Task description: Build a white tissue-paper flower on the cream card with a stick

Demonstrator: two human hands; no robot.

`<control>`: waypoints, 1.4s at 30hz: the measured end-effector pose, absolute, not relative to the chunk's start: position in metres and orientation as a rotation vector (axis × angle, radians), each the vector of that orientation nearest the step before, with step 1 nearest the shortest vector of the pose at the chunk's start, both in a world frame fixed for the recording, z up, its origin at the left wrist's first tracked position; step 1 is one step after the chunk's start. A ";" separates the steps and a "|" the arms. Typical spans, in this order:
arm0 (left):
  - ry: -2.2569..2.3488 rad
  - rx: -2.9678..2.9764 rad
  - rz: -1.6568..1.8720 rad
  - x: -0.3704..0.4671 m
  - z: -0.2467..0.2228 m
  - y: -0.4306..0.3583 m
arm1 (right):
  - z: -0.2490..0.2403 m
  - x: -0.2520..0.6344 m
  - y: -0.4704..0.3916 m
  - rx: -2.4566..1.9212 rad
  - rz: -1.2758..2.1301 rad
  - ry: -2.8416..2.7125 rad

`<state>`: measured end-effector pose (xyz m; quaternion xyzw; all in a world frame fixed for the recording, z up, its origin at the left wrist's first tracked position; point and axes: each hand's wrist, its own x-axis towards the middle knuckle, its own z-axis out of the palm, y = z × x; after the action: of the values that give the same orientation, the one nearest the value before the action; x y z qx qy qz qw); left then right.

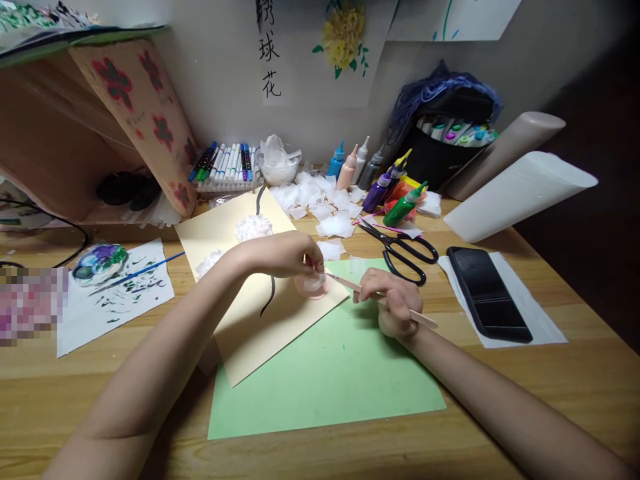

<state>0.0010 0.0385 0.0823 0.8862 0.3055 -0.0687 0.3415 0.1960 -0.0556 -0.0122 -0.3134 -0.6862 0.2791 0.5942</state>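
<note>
My left hand [300, 255] reaches over a cream card [255, 347] with its fingers pinched on a small piece of white tissue paper [314, 283]. Under that piece is a round pink painted patch [320, 293] near the card's right corner. In my right hand [393, 300] is a thin wooden stick [423, 319], its tip against the tissue at my left fingertips. Two fluffy white paper blossoms [253, 228] and black painted lines [269, 300] are on the card, partly behind my left arm. A green sheet [330, 380] lies beneath.
Loose tissue squares [310, 193] and several paint bottles [347, 168] stand behind the card. Black-handled scissors [400, 250] and a phone [490, 293] lie to the right. On the left are a paint-stained sheet [145, 293], a blue brush [150, 267] and a decorated cardboard box [145, 113].
</note>
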 end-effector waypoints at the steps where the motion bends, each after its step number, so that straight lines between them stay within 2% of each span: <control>1: 0.766 2.310 -0.162 0.001 0.082 0.039 | -0.012 0.196 -0.057 -0.701 0.631 -1.631; 8: 0.853 2.395 -0.093 0.001 0.072 0.041 | -0.010 0.194 -0.054 -0.767 0.566 -1.909; 24: 0.990 2.438 -0.098 0.005 0.073 0.043 | -0.007 0.189 -0.049 -1.002 0.603 -1.929; 29: 1.165 2.499 -0.033 0.003 0.068 0.047 | -0.006 0.187 -0.048 -1.032 0.641 -1.926; 39: 1.010 2.626 -0.076 0.005 0.050 0.056 | -0.010 0.176 -0.046 -1.198 0.925 -1.531; 42: 0.986 2.646 -0.093 0.005 0.051 0.056 | -0.009 0.176 -0.047 -1.174 0.900 -1.509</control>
<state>0.0046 0.0562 0.0515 0.9249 0.3447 -0.0323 0.1575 0.1762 -0.0475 -0.0089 -0.4837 -0.6217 0.3707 0.4921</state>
